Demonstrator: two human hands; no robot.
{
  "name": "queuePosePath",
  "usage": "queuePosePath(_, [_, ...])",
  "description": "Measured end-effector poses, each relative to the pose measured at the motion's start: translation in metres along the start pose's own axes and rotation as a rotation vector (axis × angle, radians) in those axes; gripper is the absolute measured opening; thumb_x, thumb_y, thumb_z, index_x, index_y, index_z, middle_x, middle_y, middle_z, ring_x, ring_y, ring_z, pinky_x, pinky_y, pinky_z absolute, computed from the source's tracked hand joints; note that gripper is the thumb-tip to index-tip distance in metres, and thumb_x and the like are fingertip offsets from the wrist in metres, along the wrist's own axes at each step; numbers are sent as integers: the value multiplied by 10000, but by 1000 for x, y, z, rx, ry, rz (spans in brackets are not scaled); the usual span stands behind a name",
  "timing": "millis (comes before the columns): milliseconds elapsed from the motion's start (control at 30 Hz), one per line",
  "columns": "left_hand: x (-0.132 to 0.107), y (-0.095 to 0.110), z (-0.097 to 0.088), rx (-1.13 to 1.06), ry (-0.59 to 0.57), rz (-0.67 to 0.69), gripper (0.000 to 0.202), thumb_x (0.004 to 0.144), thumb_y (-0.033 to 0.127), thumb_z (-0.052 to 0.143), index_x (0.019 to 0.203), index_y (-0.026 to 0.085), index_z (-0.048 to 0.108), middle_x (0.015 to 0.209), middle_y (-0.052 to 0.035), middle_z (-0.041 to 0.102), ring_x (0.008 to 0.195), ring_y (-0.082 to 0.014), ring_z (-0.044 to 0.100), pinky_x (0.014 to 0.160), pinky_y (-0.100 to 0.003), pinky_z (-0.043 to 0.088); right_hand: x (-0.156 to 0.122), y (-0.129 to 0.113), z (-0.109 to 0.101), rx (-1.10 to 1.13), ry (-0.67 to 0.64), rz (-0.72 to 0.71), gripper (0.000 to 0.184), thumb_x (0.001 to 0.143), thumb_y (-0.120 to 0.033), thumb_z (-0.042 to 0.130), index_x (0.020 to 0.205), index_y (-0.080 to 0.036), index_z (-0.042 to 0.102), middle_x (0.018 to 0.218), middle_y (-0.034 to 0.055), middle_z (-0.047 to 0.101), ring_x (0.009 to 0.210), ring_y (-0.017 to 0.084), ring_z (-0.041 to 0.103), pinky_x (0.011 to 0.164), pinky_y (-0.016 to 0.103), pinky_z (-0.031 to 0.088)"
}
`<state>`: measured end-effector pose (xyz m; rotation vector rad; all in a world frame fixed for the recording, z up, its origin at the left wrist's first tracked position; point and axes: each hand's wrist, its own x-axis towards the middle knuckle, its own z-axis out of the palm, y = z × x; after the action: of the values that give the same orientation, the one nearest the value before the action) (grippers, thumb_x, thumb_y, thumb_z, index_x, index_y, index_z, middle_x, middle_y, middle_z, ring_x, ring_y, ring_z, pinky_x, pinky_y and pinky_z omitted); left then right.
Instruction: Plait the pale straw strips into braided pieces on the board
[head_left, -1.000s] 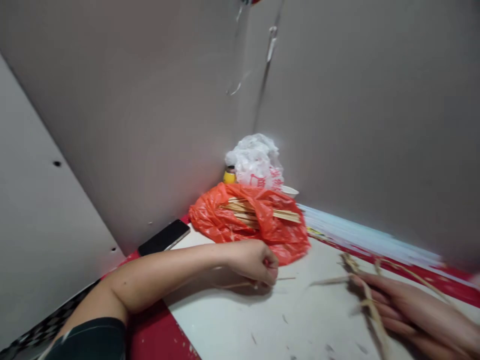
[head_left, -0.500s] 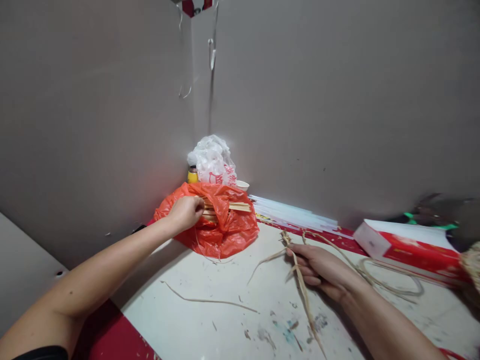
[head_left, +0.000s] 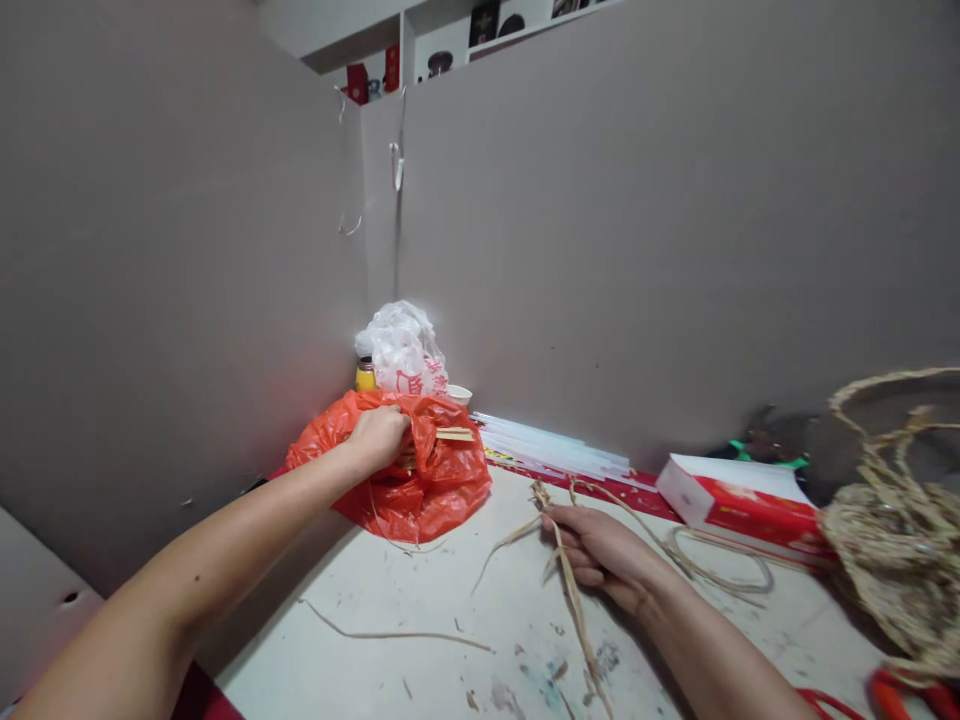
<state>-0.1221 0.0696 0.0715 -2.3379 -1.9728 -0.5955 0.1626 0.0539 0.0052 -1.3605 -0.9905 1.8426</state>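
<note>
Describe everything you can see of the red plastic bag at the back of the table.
The red plastic bag is thin, glossy and crumpled, slumped on the white table in the far corner. Its mouth is open, and flat wooden sticks poke out. The left hand is closed at that mouth, touching the bag. A white bag sits just behind it.
</note>
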Motion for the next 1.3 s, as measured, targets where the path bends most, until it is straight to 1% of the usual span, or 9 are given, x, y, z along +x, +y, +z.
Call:
queuePosePath(100, [-7,5,-5,-14,-27,23,171,795,239,509,687,181,629,685,-61,622,703,-192,580,617,-269,402,1,0,-1,12,-8,0,258,820,-197,447,569,-159,401,463,-102,183,337,9,110,321,130,58])
queuePosePath(300, [-30,5,-19,17,-81,91,185,786,296,512,706,206,652,745,-60,652,758,-191,587,667,-255,400,4,1,-5,29,-13,8,270,820,-199,448,560,-160,386,468,-102,173,339,7,111,325,130,54])
queuePosePath(500, [-44,-10,-32,218,-243,108,144,705,200,504,639,201,631,626,-37,612,576,-155,529,560,-248,341,2,1,-5,42,-13,20,283,837,-206,435,562,-155,395,472,-101,176,343,6,108,331,132,46])
queuePosePath(567, [-47,-13,-35,251,-275,97,129,690,205,509,653,203,632,622,-28,607,548,-140,510,537,-239,317,1,0,-4,51,-18,15,294,840,-204,433,554,-156,385,472,-99,178,344,6,112,332,133,44])
queuePosePath(767, [-54,-10,-37,262,-215,58,205,759,328,478,742,215,648,653,-38,618,568,-149,524,555,-247,329,-2,-1,-3,57,-16,31,303,849,-203,424,552,-154,385,477,-98,179,349,7,104,331,133,45])
queuePosePath(900, [-56,-9,-33,335,-183,89,167,768,293,488,725,213,628,682,-40,625,632,-159,557,576,-247,356,-2,-2,-2,50,-8,28,306,850,-191,411,547,-153,385,472,-97,180,348,7,103,330,135,43])
queuePosePath(1067, [-45,-15,-19,435,-157,172,167,796,250,461,777,194,618,823,-65,630,742,-175,581,587,-246,372,-4,-4,1,31,8,23,287,837,-178,412,552,-154,390,463,-96,188,342,9,113,324,135,56])
queuePosePath(1200, [-30,-18,-15,488,-154,104,224,829,205,399,754,175,608,829,-81,632,756,-188,591,587,-259,367,-6,-5,0,29,-4,22,264,825,-175,424,564,-159,387,467,-97,191,344,11,114,319,132,63])
queuePosePath(1300, [-29,-10,-21,491,-138,48,192,829,230,418,835,161,597,842,-96,631,763,-199,593,603,-265,369,-5,-5,-2,38,-3,22,246,821,-175,432,579,-161,393,468,-97,198,348,12,116,317,128,71])
